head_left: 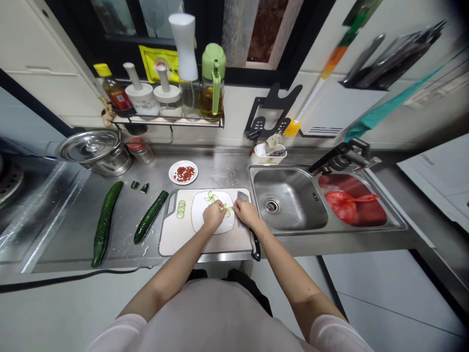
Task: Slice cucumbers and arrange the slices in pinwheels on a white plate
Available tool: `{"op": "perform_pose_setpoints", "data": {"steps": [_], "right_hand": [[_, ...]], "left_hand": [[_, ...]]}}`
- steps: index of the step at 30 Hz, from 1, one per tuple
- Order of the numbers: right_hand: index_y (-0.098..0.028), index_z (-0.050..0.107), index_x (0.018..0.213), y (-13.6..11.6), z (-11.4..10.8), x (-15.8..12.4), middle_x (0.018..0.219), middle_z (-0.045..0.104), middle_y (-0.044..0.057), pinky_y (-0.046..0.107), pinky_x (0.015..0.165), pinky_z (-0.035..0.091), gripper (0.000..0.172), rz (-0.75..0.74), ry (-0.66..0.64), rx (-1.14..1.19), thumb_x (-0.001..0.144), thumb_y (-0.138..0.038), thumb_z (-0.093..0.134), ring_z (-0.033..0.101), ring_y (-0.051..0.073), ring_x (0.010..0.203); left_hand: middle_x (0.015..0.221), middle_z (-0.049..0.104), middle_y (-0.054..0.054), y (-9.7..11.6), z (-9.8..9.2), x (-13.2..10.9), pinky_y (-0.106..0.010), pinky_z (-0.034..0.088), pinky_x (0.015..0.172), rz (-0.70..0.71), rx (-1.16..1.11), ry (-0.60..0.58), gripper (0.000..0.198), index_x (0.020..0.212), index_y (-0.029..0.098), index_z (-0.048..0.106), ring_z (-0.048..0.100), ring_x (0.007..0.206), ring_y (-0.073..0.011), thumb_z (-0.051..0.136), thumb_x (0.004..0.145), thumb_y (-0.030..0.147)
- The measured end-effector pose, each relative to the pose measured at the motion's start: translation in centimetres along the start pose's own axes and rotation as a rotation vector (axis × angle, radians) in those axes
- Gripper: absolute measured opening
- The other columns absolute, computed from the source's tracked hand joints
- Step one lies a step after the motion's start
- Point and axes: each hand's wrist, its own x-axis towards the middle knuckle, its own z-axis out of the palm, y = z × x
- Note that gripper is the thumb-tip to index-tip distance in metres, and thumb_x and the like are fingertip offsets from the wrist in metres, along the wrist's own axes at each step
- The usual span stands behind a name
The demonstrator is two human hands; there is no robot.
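Head view: both hands meet mid-frame over the white plate [200,218] on the cutting board [176,240]. Left hand [213,213] and right hand [246,211] are half-curled, with fingertips converging on the cucumber slices [227,211] between them, about equally close. Gripping or just touching: can't tell. Knife [255,245] runs top to bottom along the board's right edge, its middle hidden under the right wrist. Slice count unclear.

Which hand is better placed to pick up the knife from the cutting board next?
Right, probably. The right hand rests directly over the knife, whose black handle lies at the right edge of the cutting board. The left hand sits farther left, at the cucumber slices, and would have to cross over.
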Motion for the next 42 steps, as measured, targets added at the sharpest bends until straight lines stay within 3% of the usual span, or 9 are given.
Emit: {"op": "perform_pose_setpoints", "data": {"steps": [16, 23, 27, 33, 42], "right_hand": [[-0.02, 0.064, 0.093, -0.1, 0.3, -0.2, 0.093, 0.07, 0.007, 0.025, 0.066, 0.032, 0.02, 0.009, -0.01, 0.01, 0.092, -0.036, 0.053, 0.06, 0.018, 0.086], [-0.021, 0.065, 0.095, 0.4, 0.3, -0.7, 0.091, 0.07, 0.006, 0.024, 0.065, 0.032, 0.022, 0.035, 0.076, 0.116, 0.092, -0.037, 0.05, 0.06, 0.018, 0.083], [-0.02, 0.065, 0.095, 1.1, 0.5, -1.4, 0.078, 0.067, 0.003, 0.024, 0.063, 0.032, 0.024, 0.047, 0.182, 0.242, 0.092, -0.037, 0.048, 0.058, 0.016, 0.073], [-0.02, 0.065, 0.088, 1.8, 1.2, -3.2, 0.06, 0.056, -0.001, 0.024, 0.059, 0.033, 0.029, 0.029, 0.317, 0.451, 0.088, -0.041, 0.046, 0.052, 0.016, 0.059], [-0.019, 0.063, 0.084, 1.2, 2.1, -5.3, 0.057, 0.049, -0.004, 0.024, 0.058, 0.034, 0.034, 0.057, 0.419, 0.622, 0.085, -0.049, 0.046, 0.047, 0.014, 0.056]], "left_hand": [[0.081, 0.069, -0.002, 0.1, 0.0, -0.1, -0.027, 0.04, 0.068, -0.002, -0.002, 0.003, 0.016, 0.093, 0.024, 0.062, 0.064, 0.082, -0.0206, 0.061, 0.084, 0.037], [0.073, 0.065, 0.001, -0.6, -0.4, -0.7, -0.025, 0.037, 0.063, 0.048, -0.14, 0.067, 0.012, 0.088, 0.023, 0.062, 0.061, 0.071, -0.0162, 0.06, 0.084, 0.033], [0.065, 0.06, 0.003, -2.2, -1.1, -2.3, -0.023, 0.037, 0.061, 0.104, -0.304, 0.141, 0.012, 0.087, 0.022, 0.062, 0.057, 0.063, -0.0137, 0.058, 0.083, 0.033], [0.059, 0.053, 0.005, -6.1, -2.3, -5.8, -0.023, 0.039, 0.061, 0.08, -0.485, 0.253, 0.018, 0.086, 0.021, 0.063, 0.053, 0.058, -0.0122, 0.058, 0.08, 0.037], [0.057, 0.05, 0.006, -10.3, -2.8, -9.5, -0.023, 0.038, 0.059, 0.012, -0.522, 0.268, 0.027, 0.087, 0.021, 0.063, 0.048, 0.054, -0.0117, 0.059, 0.077, 0.045]]}}
